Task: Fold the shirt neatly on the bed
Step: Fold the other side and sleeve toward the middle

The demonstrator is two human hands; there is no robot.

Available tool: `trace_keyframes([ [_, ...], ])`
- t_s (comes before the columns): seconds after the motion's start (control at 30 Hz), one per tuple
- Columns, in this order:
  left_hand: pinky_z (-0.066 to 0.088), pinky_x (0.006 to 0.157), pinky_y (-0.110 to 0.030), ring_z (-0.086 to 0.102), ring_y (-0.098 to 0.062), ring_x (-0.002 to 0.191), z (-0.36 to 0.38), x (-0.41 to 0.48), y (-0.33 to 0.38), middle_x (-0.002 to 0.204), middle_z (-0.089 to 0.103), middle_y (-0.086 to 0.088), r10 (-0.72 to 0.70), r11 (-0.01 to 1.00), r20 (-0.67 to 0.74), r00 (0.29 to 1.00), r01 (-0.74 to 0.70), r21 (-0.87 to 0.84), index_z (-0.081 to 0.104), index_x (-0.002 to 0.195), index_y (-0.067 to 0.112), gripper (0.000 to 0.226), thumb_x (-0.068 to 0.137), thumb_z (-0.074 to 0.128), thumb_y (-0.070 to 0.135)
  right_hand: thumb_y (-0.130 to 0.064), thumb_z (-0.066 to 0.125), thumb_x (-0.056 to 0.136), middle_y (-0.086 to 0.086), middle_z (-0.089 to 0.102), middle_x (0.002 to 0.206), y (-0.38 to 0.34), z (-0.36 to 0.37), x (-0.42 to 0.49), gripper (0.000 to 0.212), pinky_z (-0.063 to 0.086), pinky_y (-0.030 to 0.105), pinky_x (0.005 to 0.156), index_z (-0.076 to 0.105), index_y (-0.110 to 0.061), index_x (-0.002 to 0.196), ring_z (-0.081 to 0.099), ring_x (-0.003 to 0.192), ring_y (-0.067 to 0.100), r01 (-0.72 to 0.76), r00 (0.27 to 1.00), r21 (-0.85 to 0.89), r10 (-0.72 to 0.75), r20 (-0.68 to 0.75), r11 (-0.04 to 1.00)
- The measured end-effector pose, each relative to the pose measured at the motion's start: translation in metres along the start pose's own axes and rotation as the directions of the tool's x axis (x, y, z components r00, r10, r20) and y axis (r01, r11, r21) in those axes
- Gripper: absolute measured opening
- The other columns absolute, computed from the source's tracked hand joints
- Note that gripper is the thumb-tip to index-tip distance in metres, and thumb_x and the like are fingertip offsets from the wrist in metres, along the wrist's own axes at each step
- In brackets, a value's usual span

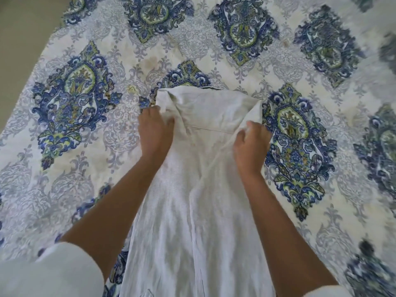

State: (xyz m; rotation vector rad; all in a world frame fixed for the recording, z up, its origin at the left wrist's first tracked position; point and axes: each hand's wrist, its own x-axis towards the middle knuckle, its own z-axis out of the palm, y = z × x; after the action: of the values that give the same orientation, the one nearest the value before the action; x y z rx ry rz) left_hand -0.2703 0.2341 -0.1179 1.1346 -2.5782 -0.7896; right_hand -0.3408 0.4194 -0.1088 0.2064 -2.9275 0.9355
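Both hands are clamped on the shirt (199,200), one on each side edge, held apart by the width of the cloth.

Left hand (155,129): knuckles up, fingers curled down into the left edge, with a bunch of fabric gathered under the fingertips.

Right hand (251,144): thumb and fingers pinch a raised fold of the right edge, and the cloth stands up above the thumb. This hand sits slightly nearer the person than the left hand.

Shirt: white, with a woven texture, laid lengthwise on the bed (321,211). It runs from the near edge of the view, between both forearms, past the hands to a rounded end just beyond them. The part beyond the hands is lifted and puffed, not flat. A straight seam (205,127) crosses the cloth between the two hands. Nearer the person than the hands, the cloth lies flat with long lengthwise creases.

Bedspread (120,67): cream ground, grey scrollwork, blue and green medallions. It extends outboard of each hand and beyond the fingertips. One medallion is partly covered by the far end of the shirt.

Left sleeve (53,273): white, on the upper arm. Both forearms are bare.

Floor (17,39): a plain beige area far beyond and outboard of the left hand.

Far outboard of the right hand the picture is blurred.
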Motion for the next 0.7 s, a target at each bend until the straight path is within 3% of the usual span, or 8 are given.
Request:
trace_keyframes([
  [0.1, 0.044, 0.084, -0.038, 0.057, -0.032, 0.103, 0.004, 0.029, 0.01, 0.105, 0.064, -0.015, -0.229, 0.959, 0.082, 0.97, 0.239, -0.154, 0.061, 0.105, 0.003, 0.031, 0.089, 0.056, 0.029, -0.016, 0.051, 0.092, 0.018, 0.049, 0.122, 0.022, -0.007, 0.04, 0.027, 0.036, 0.033, 0.083, 0.055, -0.005, 0.117, 0.044, 0.113, 0.03, -0.12, 0.993, 0.016, 0.119, 0.011, 0.993],
  [0.27, 0.041, 0.067, -0.028, 0.058, -0.025, 0.081, -0.006, 0.05, 0.007, 0.081, 0.063, -0.009, -0.281, 0.894, 0.097, 0.955, 0.298, -0.336, 0.069, 0.096, 0.005, 0.018, 0.085, 0.064, 0.018, -0.018, 0.052, 0.092, 0.016, 0.054, 0.119, 0.04, 0.006, 0.072, 0.025, 0.04, 0.032, 0.085, 0.06, -0.006, 0.112, 0.048, 0.112, 0.031, -0.07, 0.986, 0.0, 0.07, 0.153, 0.998],
  [0.37, 0.037, 0.064, -0.025, 0.051, -0.017, 0.074, -0.004, 0.052, -0.005, 0.072, 0.057, 0.0, -0.269, 0.9, 0.113, 0.957, 0.291, -0.325, 0.066, 0.088, 0.01, 0.014, 0.085, 0.065, 0.023, -0.018, 0.054, 0.091, 0.017, 0.053, 0.118, 0.041, 0.011, 0.074, 0.023, 0.04, 0.033, 0.083, 0.06, -0.005, 0.108, 0.047, 0.112, 0.033, -0.085, 0.984, 0.001, 0.084, 0.157, 0.996],
  [0.47, 0.042, 0.081, -0.03, 0.055, -0.022, 0.099, -0.002, 0.037, -0.003, 0.106, 0.058, -0.008, -0.182, 0.957, 0.023, 0.983, 0.182, -0.227, 0.058, 0.104, 0.008, 0.03, 0.086, 0.062, 0.031, -0.016, 0.055, 0.09, 0.017, 0.05, 0.122, 0.033, 0.007, 0.059, 0.028, 0.04, 0.038, 0.09, 0.055, -0.004, 0.115, 0.044, 0.115, 0.033, -0.061, 0.995, -0.002, 0.061, 0.084, 0.998],
  [0.5, 0.04, 0.093, -0.034, 0.048, -0.026, 0.114, -0.002, 0.026, -0.002, 0.123, 0.051, -0.013, -0.132, 0.977, -0.019, 0.991, 0.127, -0.173, 0.052, 0.12, 0.006, 0.042, 0.088, 0.059, 0.032, -0.015, 0.055, 0.09, 0.017, 0.048, 0.126, 0.03, 0.004, 0.049, 0.032, 0.04, 0.041, 0.095, 0.052, -0.004, 0.12, 0.042, 0.118, 0.033, -0.028, 0.999, -0.015, 0.028, 0.041, 1.0],
  [0.57, 0.02, 0.114, -0.04, 0.023, -0.03, 0.138, -0.001, -0.002, -0.005, 0.15, 0.024, -0.016, -0.022, 0.997, -0.025, 0.999, 0.02, -0.069, 0.026, 0.144, 0.006, 0.061, 0.094, 0.047, 0.034, -0.015, 0.051, 0.092, 0.018, 0.042, 0.138, 0.025, -0.001, 0.026, 0.04, 0.031, 0.047, 0.107, 0.046, -0.004, 0.13, 0.035, 0.13, 0.033, 0.048, 0.999, -0.061, -0.048, 0.0, 0.997],
  [0.63, -0.003, 0.116, -0.036, -0.004, -0.022, 0.145, 0.004, -0.029, -0.013, 0.158, -0.004, -0.008, 0.096, 0.993, 0.083, 0.992, -0.102, 0.068, -0.001, 0.149, 0.011, 0.067, 0.098, 0.033, 0.038, -0.02, 0.045, 0.096, 0.016, 0.028, 0.151, 0.024, 0.0, 0.003, 0.046, 0.016, 0.047, 0.114, 0.037, -0.006, 0.139, 0.021, 0.142, 0.029, 0.118, 0.99, -0.146, -0.105, 0.097, 0.982],
  [0.7, -0.01, 0.115, -0.033, -0.015, -0.017, 0.144, 0.013, -0.041, -0.027, 0.157, -0.013, -0.004, 0.184, 0.951, 0.218, 0.958, -0.23, 0.207, -0.01, 0.148, 0.013, 0.067, 0.098, 0.021, 0.046, -0.028, 0.034, 0.099, 0.01, 0.013, 0.157, 0.029, 0.007, -0.012, 0.052, 0.003, 0.044, 0.116, 0.023, -0.01, 0.146, 0.006, 0.146, 0.023, 0.197, 0.959, -0.246, -0.134, 0.25, 0.949],
])
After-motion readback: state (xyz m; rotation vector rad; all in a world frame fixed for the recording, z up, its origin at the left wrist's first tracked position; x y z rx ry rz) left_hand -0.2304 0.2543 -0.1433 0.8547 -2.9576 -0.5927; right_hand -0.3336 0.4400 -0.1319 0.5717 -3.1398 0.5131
